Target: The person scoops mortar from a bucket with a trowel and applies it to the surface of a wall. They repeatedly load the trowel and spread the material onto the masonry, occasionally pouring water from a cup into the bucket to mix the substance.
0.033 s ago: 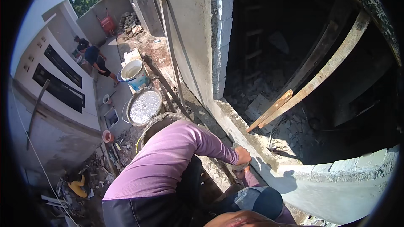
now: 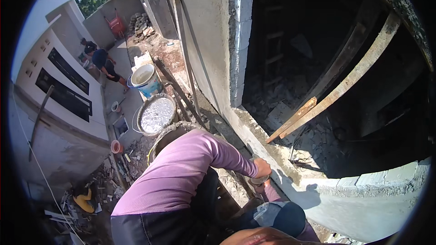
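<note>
My left arm, in a pink-purple sleeve, reaches across to the foot of the low plastered wall (image 2: 272, 161). At its end my left hand (image 2: 262, 168) is closed, with the fingers curled by a greyish thing whose kind I cannot make out. Just below it, my right hand (image 2: 259, 188) is partly hidden, its pink sleeve showing beside the wall. Whether its fingers grip the same greyish thing is not visible. Behind my left arm stands a mortar-crusted tub (image 2: 175, 129), half covered by the sleeve. A bucket of whitish liquid (image 2: 156, 114) is next to it.
Another bucket (image 2: 144, 76) stands farther back, near leaning planks (image 2: 177, 86). Two long timbers (image 2: 345, 81) slant across the dark opening at right. A person (image 2: 102, 63) bends over in the passage. Rubble and a small red pail (image 2: 116, 146) lie at left.
</note>
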`<state>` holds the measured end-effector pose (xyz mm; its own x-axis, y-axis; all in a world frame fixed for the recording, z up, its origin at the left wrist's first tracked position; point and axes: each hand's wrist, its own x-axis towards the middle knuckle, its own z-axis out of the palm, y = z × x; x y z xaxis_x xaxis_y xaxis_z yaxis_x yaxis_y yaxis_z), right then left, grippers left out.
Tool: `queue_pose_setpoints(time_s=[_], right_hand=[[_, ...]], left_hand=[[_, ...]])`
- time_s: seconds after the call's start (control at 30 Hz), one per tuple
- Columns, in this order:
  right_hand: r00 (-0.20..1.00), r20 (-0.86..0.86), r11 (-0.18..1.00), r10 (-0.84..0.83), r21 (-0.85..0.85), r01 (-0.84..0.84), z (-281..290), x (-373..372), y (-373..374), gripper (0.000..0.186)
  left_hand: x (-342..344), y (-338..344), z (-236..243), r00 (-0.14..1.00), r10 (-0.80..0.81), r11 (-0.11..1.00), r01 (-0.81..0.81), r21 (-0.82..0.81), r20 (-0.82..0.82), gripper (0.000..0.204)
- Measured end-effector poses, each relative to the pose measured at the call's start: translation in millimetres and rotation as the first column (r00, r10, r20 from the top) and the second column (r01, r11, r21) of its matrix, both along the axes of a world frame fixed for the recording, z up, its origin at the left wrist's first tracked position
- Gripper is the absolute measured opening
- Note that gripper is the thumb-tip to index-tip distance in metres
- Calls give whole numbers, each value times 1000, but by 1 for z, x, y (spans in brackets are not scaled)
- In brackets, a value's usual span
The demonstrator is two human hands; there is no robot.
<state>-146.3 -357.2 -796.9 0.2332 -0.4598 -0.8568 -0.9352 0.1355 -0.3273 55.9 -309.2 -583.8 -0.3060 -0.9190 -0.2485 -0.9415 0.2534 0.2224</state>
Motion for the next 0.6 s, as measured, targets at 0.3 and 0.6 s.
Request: queue_pose_setpoints(time_s=[0.3,0.6], right_hand=[[996,-5,992,92,-86,-93,19,11,11,32],[953,-295,998,63,7,-64,14,-43,-20,37]], left_hand=[[71,12,-25,841,183,981,-125,146,-510,58],[230,50,89,119,622,607,-698,381,-774,33]])
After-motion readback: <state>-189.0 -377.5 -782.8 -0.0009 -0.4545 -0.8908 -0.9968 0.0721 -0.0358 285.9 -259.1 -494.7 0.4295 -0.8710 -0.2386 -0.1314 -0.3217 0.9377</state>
